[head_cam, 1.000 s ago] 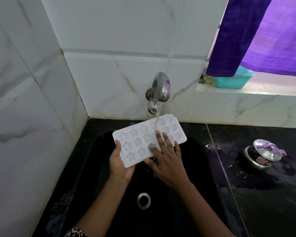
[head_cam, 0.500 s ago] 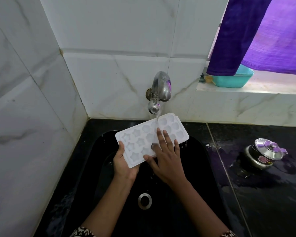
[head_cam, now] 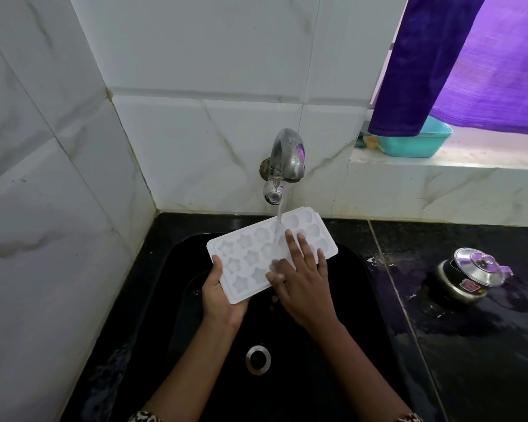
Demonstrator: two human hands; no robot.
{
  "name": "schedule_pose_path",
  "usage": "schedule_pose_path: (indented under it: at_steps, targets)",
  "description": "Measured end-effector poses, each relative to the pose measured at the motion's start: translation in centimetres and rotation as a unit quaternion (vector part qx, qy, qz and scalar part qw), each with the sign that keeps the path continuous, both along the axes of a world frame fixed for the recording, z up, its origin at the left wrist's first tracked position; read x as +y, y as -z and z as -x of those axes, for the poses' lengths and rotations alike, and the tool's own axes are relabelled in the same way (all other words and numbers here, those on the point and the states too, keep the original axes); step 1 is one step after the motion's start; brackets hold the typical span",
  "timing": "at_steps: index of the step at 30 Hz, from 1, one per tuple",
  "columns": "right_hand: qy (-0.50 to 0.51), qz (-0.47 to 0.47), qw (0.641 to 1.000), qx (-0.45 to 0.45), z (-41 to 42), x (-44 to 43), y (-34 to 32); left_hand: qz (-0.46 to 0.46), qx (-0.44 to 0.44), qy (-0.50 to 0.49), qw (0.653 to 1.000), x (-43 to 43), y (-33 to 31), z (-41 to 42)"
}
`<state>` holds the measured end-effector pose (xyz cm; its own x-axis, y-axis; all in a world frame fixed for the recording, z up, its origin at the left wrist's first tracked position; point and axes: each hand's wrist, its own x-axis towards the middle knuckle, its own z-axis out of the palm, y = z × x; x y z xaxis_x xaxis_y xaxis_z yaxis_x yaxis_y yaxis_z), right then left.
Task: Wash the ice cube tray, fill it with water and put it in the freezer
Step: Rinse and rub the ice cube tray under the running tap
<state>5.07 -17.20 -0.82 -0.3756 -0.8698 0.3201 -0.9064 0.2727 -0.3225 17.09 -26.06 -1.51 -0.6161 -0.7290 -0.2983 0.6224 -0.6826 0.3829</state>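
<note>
A patterned cuff (head_cam: 144, 417) showed at the bottom edge, with both forearms reaching up over the black sink (head_cam: 183, 300). The steel drain (head_cam: 258, 359) sat in the sink floor, on the near side of the grip and between the two arms.

The left hand (head_cam: 223, 300) held the white ice cube tray (head_cam: 247, 257) by its near left corner: the thumb lay curled over the tray's left edge and the palm sat under the corner, the other fingers hidden beneath. The tray hung above the sink, tilted, its far right end raised, star-shaped and rounded cavities facing up. Just right of that grip, the right hand (head_cam: 305, 287) lay flat on the tray's top with fingers straight and spread, touching the cavities and grasping nothing.

Beyond the grip, a thin stream of water (head_cam: 278, 220) fell from the steel tap (head_cam: 287, 159) onto the tray, landing just beside the right fingertips. The tap stood out from the white tiled wall (head_cam: 211, 132).

Well off to the right of the grip, a dark pot with a steel lid (head_cam: 470, 275) stood tilted on the wet black counter (head_cam: 485, 360). Farther back on that side, a teal tub (head_cam: 415, 144) rested on the window ledge (head_cam: 439, 175), partly behind a purple curtain (head_cam: 470, 56).
</note>
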Motion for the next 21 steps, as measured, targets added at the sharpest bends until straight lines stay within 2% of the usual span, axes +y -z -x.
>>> schedule_pose_path:
  at_steps: [4, 9, 13, 15, 18, 21]
  targets:
    - [-0.03, -0.026, 0.999, 0.02, -0.9, 0.4, 0.8, 0.013, 0.006, -0.022, 1.0, -0.6, -0.1, -0.3]
    - [0.002, -0.015, 1.0, 0.002, -0.4, 0.2, -0.3, 0.006, 0.0, -0.01, 1.0, 0.0, 0.0, -0.3]
    - [-0.048, -0.06, 0.997, -0.006, -1.4, 0.9, 0.3, 0.005, 0.007, -0.022, 1.0, -0.5, -0.1, -0.4]
    - [-0.055, -0.031, 0.997, -0.054, -0.7, 1.7, 0.2, 0.01, -0.003, -0.006, 1.0, -0.5, 0.2, -0.7]
    - [-0.017, 0.06, 0.99, -0.126, -0.1, 2.6, -0.3, 0.005, -0.002, 0.02, 1.0, 0.2, 0.6, -0.4]
    - [0.015, 0.097, 0.987, -0.13, 0.2, 3.1, -0.7, 0.0, -0.007, 0.031, 0.999, 0.7, 0.7, 0.3]
